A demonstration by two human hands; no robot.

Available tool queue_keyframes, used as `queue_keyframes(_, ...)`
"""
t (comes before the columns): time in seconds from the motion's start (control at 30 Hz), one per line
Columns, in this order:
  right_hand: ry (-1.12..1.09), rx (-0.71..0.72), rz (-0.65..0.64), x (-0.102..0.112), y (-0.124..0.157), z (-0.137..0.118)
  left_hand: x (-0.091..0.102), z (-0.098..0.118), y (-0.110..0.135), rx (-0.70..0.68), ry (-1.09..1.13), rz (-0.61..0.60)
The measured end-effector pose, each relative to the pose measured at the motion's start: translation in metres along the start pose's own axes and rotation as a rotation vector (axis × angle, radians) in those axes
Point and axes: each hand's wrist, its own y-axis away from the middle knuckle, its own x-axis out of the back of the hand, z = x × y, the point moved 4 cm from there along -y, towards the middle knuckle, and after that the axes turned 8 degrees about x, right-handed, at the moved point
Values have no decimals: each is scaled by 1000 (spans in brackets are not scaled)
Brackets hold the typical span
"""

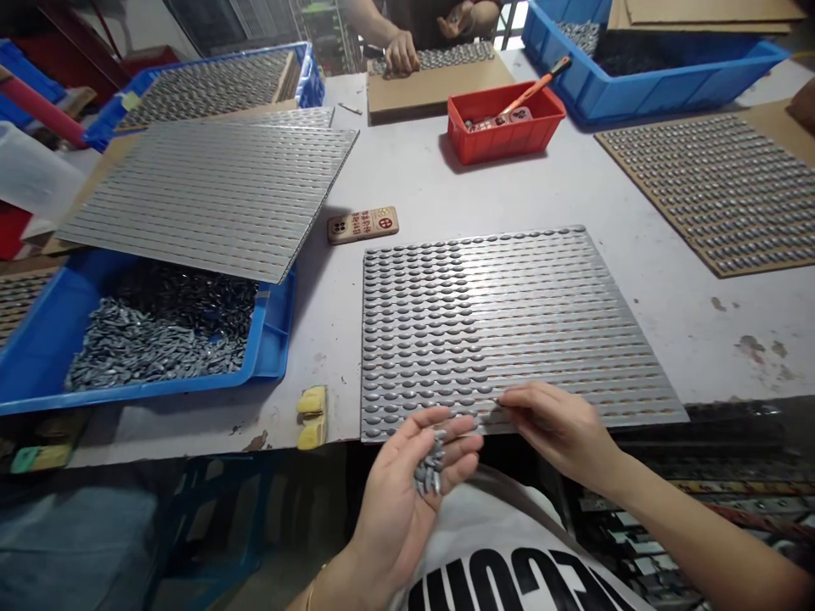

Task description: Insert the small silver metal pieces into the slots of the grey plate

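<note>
- While the left hand [407, 501] lies cupped and palm up, its fingers half curled, it cradles a small heap of grey metal pieces [429, 467] against the palm, just short of the sheet's near edge.
- The right hand [557, 428] reaches left, with thumb and forefinger pinched nearly together over that edge; whether they grip a single piece is too small to tell.
- A dimpled grey sheet [509, 339] lies flat on the table [420, 191], directly far of both hands, its long rows of pieces running left to right. The right hand is the nearer, its fingertips over the sheet; the left is just off it.
- Left of it, a ribbed sheet [204, 199] lies tilted over a blue plastic crate [159, 397] of loose grey pieces.
- Farther off, a red crate [503, 144] holds an orange-handled tool [535, 85].
- At the far edge, a co-worker's hand [402, 53] rests on a strip of pieces.
</note>
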Motion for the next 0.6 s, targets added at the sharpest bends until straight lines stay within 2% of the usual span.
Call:
queue_keyframes(0.1, 117, 86, -105, -8, 1, 7, 9, -4, 0, 0, -14, 63)
queue_keyframes(0.17, 179, 130, -167, -13, 1, 8, 10, -11, -3, 44, -57, 55)
queue_keyframes(0.27, 252, 164, -214, -17, 0, 8, 10, -17, -7, 34, -114, 22)
queue_keyframes(0.47, 280, 179, -236, -19, -2, 9, 7, -21, -17, 5, -187, -20)
queue_keyframes(0.6, 169, 117, -182, -15, -3, 7, 1, -19, -22, -29, -136, -38)
